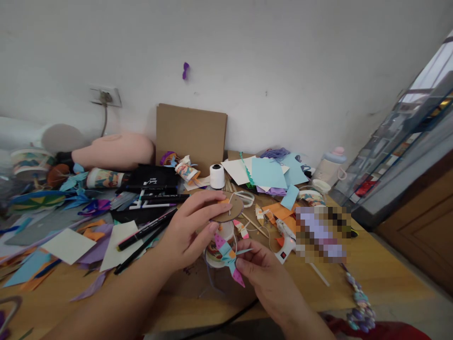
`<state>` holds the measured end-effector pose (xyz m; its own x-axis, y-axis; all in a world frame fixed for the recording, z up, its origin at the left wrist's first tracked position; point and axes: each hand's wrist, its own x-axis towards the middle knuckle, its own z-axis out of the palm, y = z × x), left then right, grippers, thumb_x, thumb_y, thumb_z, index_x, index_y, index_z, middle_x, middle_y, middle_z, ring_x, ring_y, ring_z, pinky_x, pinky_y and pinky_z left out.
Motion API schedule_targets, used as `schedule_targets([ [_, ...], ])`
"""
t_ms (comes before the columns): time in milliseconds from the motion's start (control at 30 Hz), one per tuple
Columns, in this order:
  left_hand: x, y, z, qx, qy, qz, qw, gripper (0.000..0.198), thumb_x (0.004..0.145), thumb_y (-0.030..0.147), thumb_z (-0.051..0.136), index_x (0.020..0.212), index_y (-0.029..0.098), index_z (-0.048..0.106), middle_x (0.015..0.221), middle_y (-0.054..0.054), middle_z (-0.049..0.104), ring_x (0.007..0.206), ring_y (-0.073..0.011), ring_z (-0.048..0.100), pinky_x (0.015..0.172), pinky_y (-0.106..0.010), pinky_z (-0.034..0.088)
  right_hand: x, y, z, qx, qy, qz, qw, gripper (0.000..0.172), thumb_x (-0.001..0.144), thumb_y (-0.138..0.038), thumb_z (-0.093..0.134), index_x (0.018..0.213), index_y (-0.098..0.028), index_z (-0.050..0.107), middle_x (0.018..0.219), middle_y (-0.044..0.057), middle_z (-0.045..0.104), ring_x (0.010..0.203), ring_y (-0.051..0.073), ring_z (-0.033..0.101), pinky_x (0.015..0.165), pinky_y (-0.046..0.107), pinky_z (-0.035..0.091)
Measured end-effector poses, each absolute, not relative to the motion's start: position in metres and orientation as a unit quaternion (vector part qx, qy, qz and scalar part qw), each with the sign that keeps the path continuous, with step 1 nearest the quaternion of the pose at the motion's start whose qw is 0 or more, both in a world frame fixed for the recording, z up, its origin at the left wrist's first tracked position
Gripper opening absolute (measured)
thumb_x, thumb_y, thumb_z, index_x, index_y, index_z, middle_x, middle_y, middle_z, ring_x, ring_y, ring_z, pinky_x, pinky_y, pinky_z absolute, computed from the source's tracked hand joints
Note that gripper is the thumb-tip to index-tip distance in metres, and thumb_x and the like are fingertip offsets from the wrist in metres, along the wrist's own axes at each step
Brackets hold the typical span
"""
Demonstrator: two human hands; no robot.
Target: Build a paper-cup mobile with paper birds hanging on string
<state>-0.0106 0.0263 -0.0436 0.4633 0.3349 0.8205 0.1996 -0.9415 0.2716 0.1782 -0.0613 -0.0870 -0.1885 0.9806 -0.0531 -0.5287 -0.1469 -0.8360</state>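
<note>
My left hand (198, 226) rests its fingers on a round cardboard disc (231, 210), with the fingers closed along its left side. Beneath the disc stands a patterned paper cup (215, 255), partly hidden by the hand. My right hand (260, 264) pinches a folded paper piece (228, 255) in blue, pink and orange, in front of the cup. A string runs down from the disc toward that folded piece. Another small pink and white folded piece (241, 229) hangs just right of the cup.
A white glue gun (286, 241) lies right of my hands. Black markers (145, 231) and paper sheets (69, 245) lie to the left. Behind are a thread spool (217, 176), blue paper (269, 173) and a cardboard sheet (191, 134) against the wall. A bottle (329, 167) stands back right.
</note>
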Motion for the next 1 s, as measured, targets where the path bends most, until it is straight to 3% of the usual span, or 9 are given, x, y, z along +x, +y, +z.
schedule_targets([
  [267, -0.012, 0.026, -0.043, 0.856, 0.158, 0.488, 0.069, 0.041, 0.093, 0.014, 0.045, 0.132, 0.021, 0.056, 0.134, -0.011, 0.053, 0.125, -0.0258, 0.05, 0.107, -0.044, 0.04, 0.174, -0.063, -0.08, -0.338, -0.356, 0.676, 0.549, 0.026, 0.068, -0.034, 0.087, 0.076, -0.017, 0.069, 0.068, -0.004, 0.064, 0.063, 0.006, 0.052, 0.062, 0.018, 0.038],
  [633, -0.01, 0.025, -0.043, 0.852, 0.162, 0.494, 0.056, 0.04, 0.094, 0.017, 0.045, 0.132, 0.023, 0.056, 0.133, -0.011, 0.055, 0.123, -0.0265, 0.052, 0.106, -0.045, 0.044, 0.171, -0.063, -0.074, -0.369, -0.341, 0.703, 0.503, 0.035, 0.068, -0.044, 0.083, 0.07, -0.015, 0.064, 0.054, -0.003, 0.06, 0.048, 0.008, 0.049, 0.051, 0.021, 0.031],
  [1000, -0.011, 0.024, -0.042, 0.85, 0.165, 0.498, 0.055, 0.038, 0.095, 0.021, 0.044, 0.131, 0.023, 0.058, 0.131, -0.012, 0.058, 0.122, -0.0272, 0.055, 0.104, -0.045, 0.046, 0.173, -0.057, -0.083, -0.371, -0.39, 0.658, 0.527, 0.031, 0.073, -0.041, 0.081, 0.069, -0.015, 0.064, 0.057, -0.002, 0.061, 0.051, 0.008, 0.049, 0.054, 0.022, 0.036],
])
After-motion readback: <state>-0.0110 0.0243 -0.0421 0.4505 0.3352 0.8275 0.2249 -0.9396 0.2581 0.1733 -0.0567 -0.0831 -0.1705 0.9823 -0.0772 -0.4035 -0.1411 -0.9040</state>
